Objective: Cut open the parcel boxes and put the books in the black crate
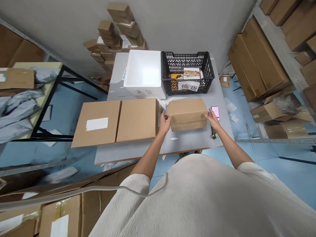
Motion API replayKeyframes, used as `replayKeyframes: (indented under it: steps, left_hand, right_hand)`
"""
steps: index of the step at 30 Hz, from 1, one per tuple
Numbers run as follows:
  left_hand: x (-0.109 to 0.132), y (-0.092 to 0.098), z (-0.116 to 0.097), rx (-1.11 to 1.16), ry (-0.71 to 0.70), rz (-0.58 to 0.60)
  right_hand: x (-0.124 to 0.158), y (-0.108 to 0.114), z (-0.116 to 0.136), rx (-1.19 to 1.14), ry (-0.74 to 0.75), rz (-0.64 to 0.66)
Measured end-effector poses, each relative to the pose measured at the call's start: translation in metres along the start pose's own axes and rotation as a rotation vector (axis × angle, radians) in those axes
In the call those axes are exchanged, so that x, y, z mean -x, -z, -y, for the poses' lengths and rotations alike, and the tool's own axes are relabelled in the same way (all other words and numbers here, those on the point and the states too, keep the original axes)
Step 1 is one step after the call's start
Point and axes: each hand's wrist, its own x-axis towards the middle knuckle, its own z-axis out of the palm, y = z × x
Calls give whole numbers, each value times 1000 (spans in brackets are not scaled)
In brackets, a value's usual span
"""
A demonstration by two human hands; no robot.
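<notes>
Left hand (pixel 165 122) and right hand (pixel 212 120) are gripping the short ends of a cardboard box (pixel 187 115), fingers spread, box sitting on the grey counter (pixel 187 142). Phone (pixel 215 113) just beside the right hand, box cutter (pixel 213 133) right below it, flattened carton (pixel 116 123) off to the left

We get a bright, evenly lit view under diffuse overhead light, with a pale glare inside the foam box (pixel 143 70) ahead of the grips. Between the left grip (pixel 165 122) and right grip (pixel 213 119), the cardboard box (pixel 187 112) looks sharp under soft shadows, while wide-angle distortion bends the metal shelving (pixel 278 42) far right of them.
</notes>
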Motion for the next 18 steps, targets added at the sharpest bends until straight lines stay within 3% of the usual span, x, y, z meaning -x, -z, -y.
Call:
replayKeyframes:
  steps: [8, 18]
  left_hand:
    - [6, -8, 10, -43, 5, -21]
    - [4, -6, 14, -35, -17, 10]
  right_hand:
    - [-8, 8, -35, 73, -54, -114]
    - [-14, 4, -43, 140, -28, -123]
